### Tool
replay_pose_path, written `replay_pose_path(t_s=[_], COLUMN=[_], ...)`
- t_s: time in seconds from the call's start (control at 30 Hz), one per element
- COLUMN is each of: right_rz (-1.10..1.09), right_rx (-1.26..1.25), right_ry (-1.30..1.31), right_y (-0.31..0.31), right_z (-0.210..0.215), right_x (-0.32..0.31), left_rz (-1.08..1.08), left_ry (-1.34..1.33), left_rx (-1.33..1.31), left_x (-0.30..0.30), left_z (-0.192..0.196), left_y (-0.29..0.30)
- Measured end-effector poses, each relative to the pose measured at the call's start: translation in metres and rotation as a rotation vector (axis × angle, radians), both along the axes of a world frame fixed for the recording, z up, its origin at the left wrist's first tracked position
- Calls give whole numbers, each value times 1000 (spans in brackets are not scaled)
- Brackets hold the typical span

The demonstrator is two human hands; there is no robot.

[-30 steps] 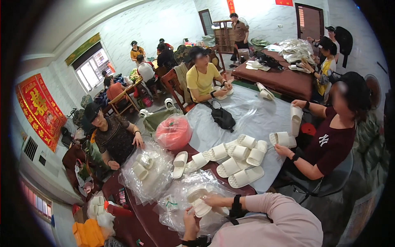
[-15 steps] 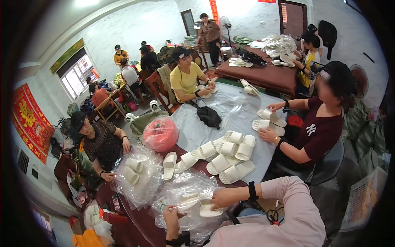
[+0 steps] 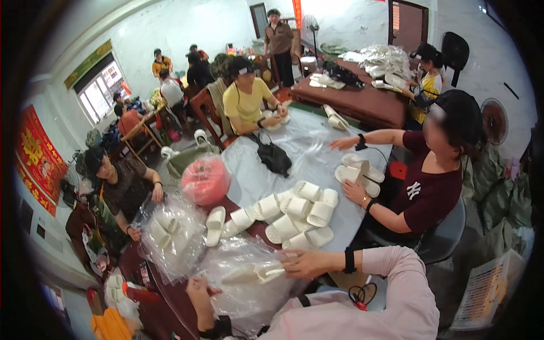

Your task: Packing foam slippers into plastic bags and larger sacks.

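Note:
My right hand (image 3: 306,264) grips a white slipper (image 3: 270,275) by one end. The slipper is tilted on its side over the clear plastic bags (image 3: 241,303) in front of me. Another white slipper (image 3: 238,276) lies beside it; whether it is in or on the plastic, I cannot tell. At the left edge of the bags, my left hand (image 3: 201,292) has its fingers drawn together, seemingly on the plastic film. Just beyond the bags, several white slippers (image 3: 297,208) lie in a pile, and a single white slipper (image 3: 215,225) rests to their left.
A red bundle in plastic (image 3: 205,179) and a black pouch (image 3: 274,156) are on the grey-covered table (image 3: 306,139). At left, a person handles bagged slippers (image 3: 170,232). At right, a co-worker's hand (image 3: 357,192) rests on white slippers (image 3: 371,173). Another person sits across.
My hands have moved apart, and the slipper in my right hand has turned onto its side. The right-hand co-worker has lifted one hand off the slippers and reaches across the table. My view has shifted slightly.

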State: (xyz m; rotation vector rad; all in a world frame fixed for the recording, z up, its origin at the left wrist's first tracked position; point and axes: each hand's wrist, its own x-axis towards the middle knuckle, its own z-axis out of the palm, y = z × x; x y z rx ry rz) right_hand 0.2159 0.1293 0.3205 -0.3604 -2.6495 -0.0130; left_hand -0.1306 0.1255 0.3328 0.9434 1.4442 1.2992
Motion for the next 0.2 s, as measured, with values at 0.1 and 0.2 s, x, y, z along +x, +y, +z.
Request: replay_pose_path(t_s=[0.1, 0.2], right_rz=[-243, -465], right_rx=[65, 42], right_ry=[183, 464], right_y=[5, 25], right_z=[-10, -3], right_x=[11, 18], left_rz=[5, 81], left_ry=[231, 303], left_rx=[52, 181], left_x=[5, 24], left_z=[11, 9], left_y=[7, 13])
